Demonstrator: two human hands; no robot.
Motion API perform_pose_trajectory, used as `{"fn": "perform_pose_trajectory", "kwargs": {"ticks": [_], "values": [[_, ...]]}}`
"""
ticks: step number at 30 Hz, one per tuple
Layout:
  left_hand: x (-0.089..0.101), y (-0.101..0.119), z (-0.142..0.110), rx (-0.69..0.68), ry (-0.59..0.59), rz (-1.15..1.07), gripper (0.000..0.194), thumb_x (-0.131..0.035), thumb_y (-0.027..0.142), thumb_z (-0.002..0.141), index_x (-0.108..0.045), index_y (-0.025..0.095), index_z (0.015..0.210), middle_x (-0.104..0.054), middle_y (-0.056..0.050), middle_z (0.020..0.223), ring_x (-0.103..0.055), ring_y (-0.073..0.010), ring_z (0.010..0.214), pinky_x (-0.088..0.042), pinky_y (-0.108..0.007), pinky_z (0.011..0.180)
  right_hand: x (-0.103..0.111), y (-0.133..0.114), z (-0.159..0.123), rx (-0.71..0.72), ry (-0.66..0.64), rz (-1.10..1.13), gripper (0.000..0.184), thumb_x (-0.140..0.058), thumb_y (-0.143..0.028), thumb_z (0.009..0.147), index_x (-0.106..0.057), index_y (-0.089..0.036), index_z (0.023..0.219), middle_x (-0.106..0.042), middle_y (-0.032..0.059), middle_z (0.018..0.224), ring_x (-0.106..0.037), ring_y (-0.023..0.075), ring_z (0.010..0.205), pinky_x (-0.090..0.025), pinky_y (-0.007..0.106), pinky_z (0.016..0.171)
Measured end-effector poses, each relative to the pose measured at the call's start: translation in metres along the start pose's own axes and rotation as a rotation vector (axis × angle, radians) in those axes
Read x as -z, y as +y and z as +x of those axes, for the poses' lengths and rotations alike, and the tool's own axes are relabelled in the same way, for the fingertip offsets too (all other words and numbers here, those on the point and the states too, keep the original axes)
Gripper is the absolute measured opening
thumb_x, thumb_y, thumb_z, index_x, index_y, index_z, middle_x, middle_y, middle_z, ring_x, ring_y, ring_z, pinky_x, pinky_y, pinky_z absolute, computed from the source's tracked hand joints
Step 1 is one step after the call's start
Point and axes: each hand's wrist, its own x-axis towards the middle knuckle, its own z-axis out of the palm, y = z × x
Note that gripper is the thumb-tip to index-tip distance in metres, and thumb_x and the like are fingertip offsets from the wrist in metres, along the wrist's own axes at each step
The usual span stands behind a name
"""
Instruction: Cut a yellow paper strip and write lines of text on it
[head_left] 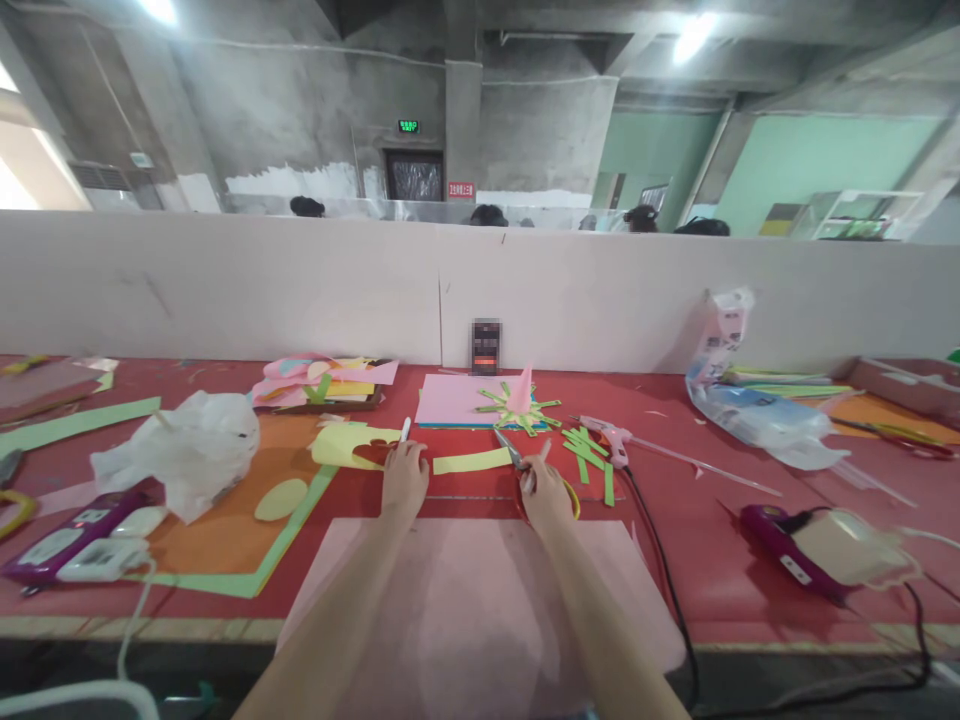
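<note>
My left hand [405, 482] is closed, resting on the red table between a curled yellow sheet [349, 446] and a yellow paper strip [471, 461]. A short white stick-like thing [406, 429] shows just beyond its fingers; whether they grip it is unclear. Scissors [511, 449] with yellow-and-red handles are under my right hand [546, 492], whose fingers close around them. Their blades point away, by the strip's right end. Just beyond stands a pink paper cone [523, 393] with a ring of green strips [536, 417] around its base. Loose green strips [587, 452] lie to the right.
A pink glue gun [611, 440] trails a black cord [654, 540]. A pink sheet [476, 600] covers the front. Plastic bags [196, 450], purple power strips [795, 555] and a box of paper scraps [360, 401] lie around. A white partition [300, 290] bounds the back.
</note>
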Motion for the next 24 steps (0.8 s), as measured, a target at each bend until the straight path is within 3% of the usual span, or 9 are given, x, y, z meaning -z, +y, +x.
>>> {"fn": "perform_pose_trajectory", "kwargs": {"ticks": [10, 15, 19, 24], "values": [[-0.003, -0.003, 0.002, -0.025, 0.019, -0.011, 0.024, -0.046, 0.011, 0.08, -0.059, 0.017, 0.099, -0.058, -0.009, 0.107, -0.052, -0.022, 0.104, -0.038, -0.038, 0.097, -0.003, 0.006, 0.0, 0.031, 0.024, 0.045, 0.019, -0.04, -0.017, 0.08, -0.056, -0.019, 0.089, -0.064, 0.0057, 0.086, -0.058, 0.0201, 0.084, -0.043, 0.03, 0.074], [0.001, -0.004, 0.003, 0.0, 0.017, -0.018, 0.025, -0.046, 0.009, 0.08, -0.059, 0.017, 0.099, -0.057, -0.009, 0.109, -0.051, -0.0216, 0.105, -0.038, -0.037, 0.097, -0.008, 0.013, 0.002, 0.009, 0.009, 0.04, 0.017, -0.042, -0.021, 0.079, -0.056, -0.02, 0.09, -0.065, 0.0053, 0.086, -0.059, 0.0213, 0.084, -0.044, 0.032, 0.074], [0.007, -0.002, 0.003, 0.016, -0.01, 0.008, 0.03, -0.043, 0.005, 0.079, -0.059, 0.016, 0.102, -0.056, -0.009, 0.11, -0.051, -0.0201, 0.105, -0.038, -0.033, 0.095, -0.004, 0.007, 0.001, 0.071, 0.038, 0.047, 0.015, -0.046, -0.022, 0.077, -0.055, -0.02, 0.089, -0.064, 0.0052, 0.085, -0.059, 0.021, 0.083, -0.045, 0.031, 0.075], [0.018, -0.004, 0.003, 0.176, -0.024, 0.136, 0.026, -0.047, 0.016, 0.081, -0.057, 0.017, 0.106, -0.057, -0.009, 0.105, -0.054, -0.0229, 0.098, -0.042, -0.035, 0.086, 0.0, 0.002, 0.0, 0.103, 0.048, 0.021, 0.016, -0.046, -0.021, 0.076, -0.054, -0.019, 0.089, -0.064, 0.0063, 0.085, -0.059, 0.0207, 0.084, -0.045, 0.032, 0.077]]}}
